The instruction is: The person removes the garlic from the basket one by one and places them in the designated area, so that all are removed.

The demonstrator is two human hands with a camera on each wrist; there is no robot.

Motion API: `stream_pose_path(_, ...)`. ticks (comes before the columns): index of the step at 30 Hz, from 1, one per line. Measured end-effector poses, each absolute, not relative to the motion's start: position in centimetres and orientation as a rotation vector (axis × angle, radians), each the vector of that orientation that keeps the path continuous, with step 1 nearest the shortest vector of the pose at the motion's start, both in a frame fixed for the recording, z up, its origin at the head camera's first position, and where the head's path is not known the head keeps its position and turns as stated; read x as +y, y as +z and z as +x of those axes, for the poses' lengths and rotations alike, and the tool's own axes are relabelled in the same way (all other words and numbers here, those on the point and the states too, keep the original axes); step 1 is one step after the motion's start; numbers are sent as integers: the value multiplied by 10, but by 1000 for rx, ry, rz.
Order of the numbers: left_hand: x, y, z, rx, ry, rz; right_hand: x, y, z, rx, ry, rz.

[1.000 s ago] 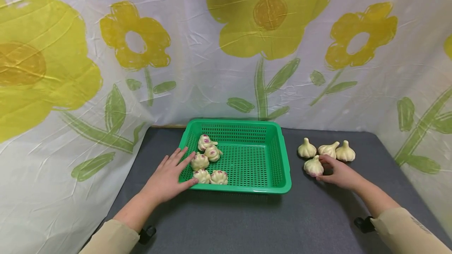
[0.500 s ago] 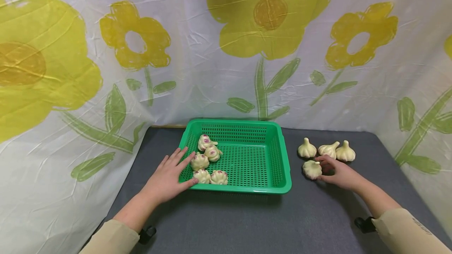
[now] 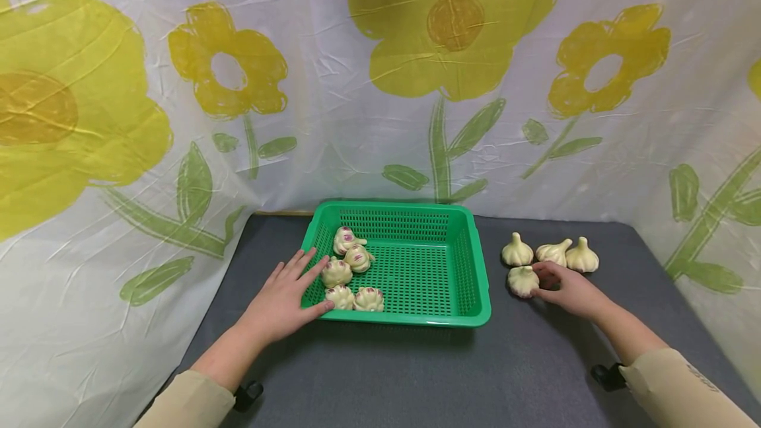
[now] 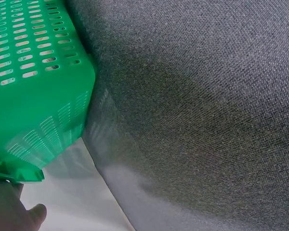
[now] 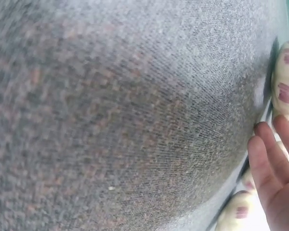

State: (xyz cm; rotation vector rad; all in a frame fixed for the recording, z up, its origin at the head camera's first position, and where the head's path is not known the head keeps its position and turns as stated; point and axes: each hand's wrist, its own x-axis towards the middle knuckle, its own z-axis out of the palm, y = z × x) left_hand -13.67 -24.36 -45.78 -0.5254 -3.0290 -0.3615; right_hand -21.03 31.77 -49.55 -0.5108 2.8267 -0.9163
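Both wrist views cut my hands off at the frame edge, and the right one crops the bulbs. My left hand [image 3: 289,299] lies spread over the left side of the green basket [image 3: 410,320]; my right hand [image 3: 567,289], fingers loosely extended, touches the right side of a garlic bulb [image 3: 523,283] on the surface [image 3: 380,375], just in front of three others [image 3: 551,253]. Since half a second ago, that bulb has shifted slightly toward them.
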Motion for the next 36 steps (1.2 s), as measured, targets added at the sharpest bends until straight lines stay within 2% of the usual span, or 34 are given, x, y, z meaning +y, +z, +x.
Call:
stream_pose_path(12, -243, -459, -137, -3023, -364, -518, 326, -492, -209, 2836, -951, -474)
stream_pose_path(23, -243, -459, -136, -3016, -356, -524, 334, -474, -209, 2825, -1004, -484)
stream_pose_path(36, -243, -459, -137, -3031, -358, -520, 322, -438, -212, 2757, -1077, -574)
